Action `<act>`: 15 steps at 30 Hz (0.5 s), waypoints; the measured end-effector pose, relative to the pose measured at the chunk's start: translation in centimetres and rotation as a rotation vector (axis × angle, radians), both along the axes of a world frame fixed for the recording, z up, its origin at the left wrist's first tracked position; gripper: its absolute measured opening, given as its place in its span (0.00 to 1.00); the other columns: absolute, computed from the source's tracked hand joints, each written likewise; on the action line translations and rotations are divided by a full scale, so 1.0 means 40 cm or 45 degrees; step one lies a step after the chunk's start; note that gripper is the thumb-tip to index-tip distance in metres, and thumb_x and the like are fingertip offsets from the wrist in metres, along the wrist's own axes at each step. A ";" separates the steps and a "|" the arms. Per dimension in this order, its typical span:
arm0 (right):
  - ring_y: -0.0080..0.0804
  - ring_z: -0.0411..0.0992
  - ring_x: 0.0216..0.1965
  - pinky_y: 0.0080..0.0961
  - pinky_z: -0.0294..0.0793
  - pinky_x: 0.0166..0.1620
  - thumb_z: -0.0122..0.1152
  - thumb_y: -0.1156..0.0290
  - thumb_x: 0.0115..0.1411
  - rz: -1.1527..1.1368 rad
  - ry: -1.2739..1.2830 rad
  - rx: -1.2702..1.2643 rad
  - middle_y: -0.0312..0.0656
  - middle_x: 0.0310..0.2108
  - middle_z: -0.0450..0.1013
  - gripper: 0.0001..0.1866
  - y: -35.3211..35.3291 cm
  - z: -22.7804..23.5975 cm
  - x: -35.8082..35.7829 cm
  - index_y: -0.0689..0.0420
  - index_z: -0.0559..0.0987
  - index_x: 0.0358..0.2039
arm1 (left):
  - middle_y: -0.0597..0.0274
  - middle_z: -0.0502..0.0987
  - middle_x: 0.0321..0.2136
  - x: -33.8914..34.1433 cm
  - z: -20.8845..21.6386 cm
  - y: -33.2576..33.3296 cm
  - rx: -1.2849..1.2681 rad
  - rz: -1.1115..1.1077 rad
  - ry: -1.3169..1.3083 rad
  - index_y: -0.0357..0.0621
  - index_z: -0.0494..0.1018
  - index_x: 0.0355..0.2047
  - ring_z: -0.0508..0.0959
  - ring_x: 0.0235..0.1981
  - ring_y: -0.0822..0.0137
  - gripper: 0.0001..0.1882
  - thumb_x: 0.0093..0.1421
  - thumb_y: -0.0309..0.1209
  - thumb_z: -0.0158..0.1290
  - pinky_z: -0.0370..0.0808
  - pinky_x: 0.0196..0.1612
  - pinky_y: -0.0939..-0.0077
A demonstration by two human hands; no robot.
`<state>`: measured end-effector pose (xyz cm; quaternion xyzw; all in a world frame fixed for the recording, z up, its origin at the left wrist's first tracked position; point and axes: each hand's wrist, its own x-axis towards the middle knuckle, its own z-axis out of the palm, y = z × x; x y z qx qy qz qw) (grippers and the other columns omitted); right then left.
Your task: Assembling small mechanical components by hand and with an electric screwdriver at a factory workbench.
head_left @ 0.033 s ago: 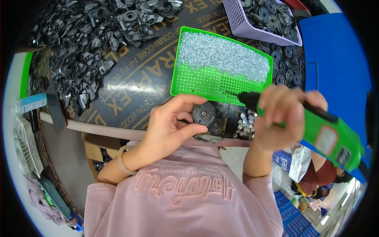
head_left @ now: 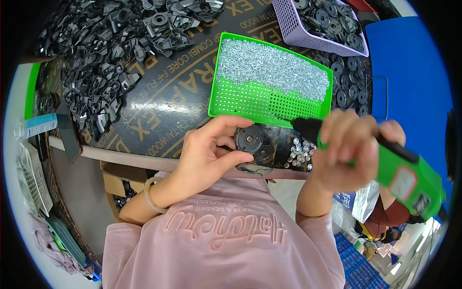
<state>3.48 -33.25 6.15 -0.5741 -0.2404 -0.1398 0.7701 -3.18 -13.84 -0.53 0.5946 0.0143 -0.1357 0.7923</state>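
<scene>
My left hand (head_left: pixel 204 154) is closed around the rim of a round black plastic disc (head_left: pixel 249 139) at the table's near edge, thumb below and fingers above. A brass-coloured centre and small holes show on its face. Part of another black disc (head_left: pixel 264 153) lies beside it. My right hand (head_left: pixel 349 149), slightly blurred, grips a green electric screwdriver (head_left: pixel 409 180) with a black nose, which points left. Its thin bit is raised over the near edge of a green perforated tray (head_left: pixel 240 100), apart from the disc. Many small silver screws (head_left: pixel 267 62) fill the tray's far part.
Small silver cylindrical parts (head_left: pixel 301 153) lie right of the disc. A purple basket (head_left: pixel 301 36) of black discs stands at the far right, with loose discs (head_left: pixel 349 84) beside it. Black angular plastic parts (head_left: pixel 103 82) are heaped at left. Another person (head_left: pixel 387 216) is at lower right.
My right hand and the screwdriver have shifted slightly right and toward me, the bit drawing back from over the tray. The left hand and its disc have stayed put.
</scene>
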 end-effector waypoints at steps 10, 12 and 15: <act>0.23 0.63 0.19 0.28 0.67 0.27 0.58 0.67 0.67 0.291 0.093 -0.032 0.33 0.21 0.66 0.15 0.038 0.063 -0.074 0.50 0.62 0.49 | 0.67 0.76 0.35 -0.002 0.002 -0.005 0.133 -0.147 -0.068 0.36 0.71 0.54 0.73 0.30 0.81 0.28 0.51 0.09 0.60 0.71 0.33 0.87; 0.24 0.64 0.19 0.28 0.67 0.27 0.58 0.67 0.67 0.275 0.046 -0.072 0.34 0.21 0.66 0.16 0.041 0.058 -0.072 0.51 0.62 0.49 | 0.67 0.76 0.36 -0.003 0.005 -0.005 0.114 -0.124 -0.061 0.36 0.71 0.53 0.72 0.30 0.81 0.28 0.51 0.09 0.60 0.71 0.32 0.87; 0.25 0.64 0.19 0.28 0.67 0.27 0.59 0.67 0.67 0.279 0.031 -0.070 0.34 0.21 0.67 0.16 0.045 0.055 -0.071 0.51 0.62 0.49 | 0.68 0.75 0.36 -0.003 0.010 -0.004 0.149 -0.128 -0.054 0.37 0.72 0.53 0.72 0.30 0.81 0.29 0.50 0.10 0.61 0.71 0.32 0.87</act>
